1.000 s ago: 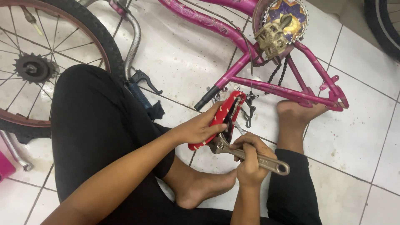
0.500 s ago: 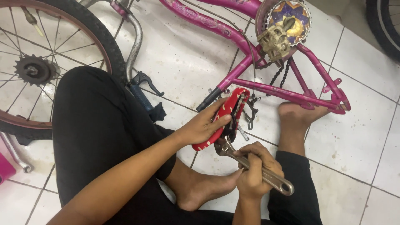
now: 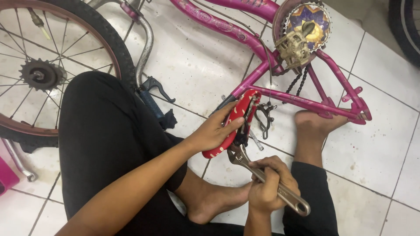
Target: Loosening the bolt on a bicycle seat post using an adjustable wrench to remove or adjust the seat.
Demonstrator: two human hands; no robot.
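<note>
My left hand [image 3: 213,130] grips a red bicycle saddle [image 3: 232,124] with white specks, held on its side at the end of a pink bicycle frame [image 3: 280,94]. My right hand [image 3: 269,188] is closed round the handle of a metal adjustable wrench [image 3: 262,177], whose jaw sits under the saddle at its clamp. A brake caliper [image 3: 264,116] hangs just right of the saddle.
A spoked wheel with a black tyre [image 3: 48,74] stands at the left, a handlebar with brake lever [image 3: 151,87] beside it. The crank, pedal and chainring [image 3: 302,32] lie at the top. My bare feet [image 3: 315,124] rest on the white tiled floor [image 3: 380,148].
The view has shifted slightly. My right hand has swung the wrench handle a little lower and to the right while my left hand keeps its hold on the saddle.
</note>
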